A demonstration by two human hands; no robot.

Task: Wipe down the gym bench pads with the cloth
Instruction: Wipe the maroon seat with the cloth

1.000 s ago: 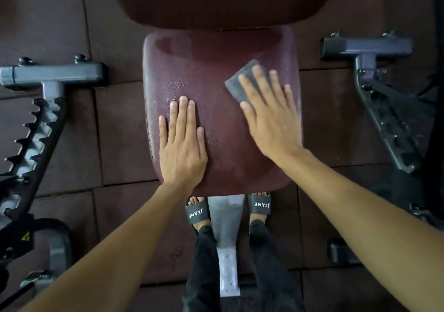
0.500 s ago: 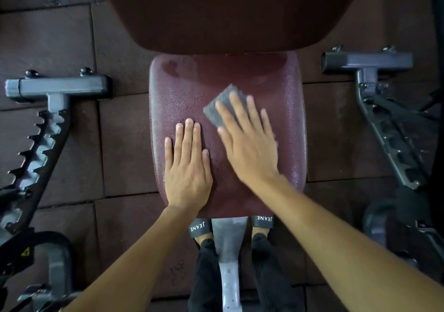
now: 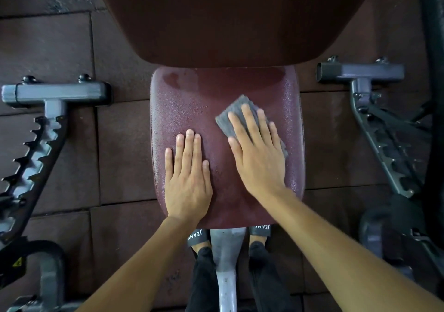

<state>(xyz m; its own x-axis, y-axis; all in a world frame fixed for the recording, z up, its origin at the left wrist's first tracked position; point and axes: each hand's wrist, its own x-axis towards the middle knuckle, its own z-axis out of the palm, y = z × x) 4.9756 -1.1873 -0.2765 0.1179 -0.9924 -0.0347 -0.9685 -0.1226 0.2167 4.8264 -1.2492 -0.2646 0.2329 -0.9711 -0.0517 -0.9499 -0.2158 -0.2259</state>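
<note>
Dim, with a warm reddish cast. Soft light raises a faint sheen and glinting droplets on the seat pad [image 3: 182, 110] mid-frame; the back pad [image 3: 228, 18] at the top is a dark, featureless mass. The right hand [image 3: 260, 165] is slightly motion-smeared, the left hand [image 3: 188, 179] crisp. Wide-angle distortion bows the metal frames [image 3: 55, 95] at both side edges.

Dark reddish rubber floor tiles [image 3: 60, 47] carry everything. Toward the floor's left edge stands a grey steel frame [image 3: 55, 93] with a saw-toothed rack [image 3: 33, 158] and, lower down, a yellow warning sticker [image 3: 18, 262]. A similar frame [image 3: 360, 72] stands toward the right edge. At the bottom edge, black sandals [image 3: 198, 236] (lettered "JEANE") flank a grey metal beam [image 3: 227, 247].
</note>
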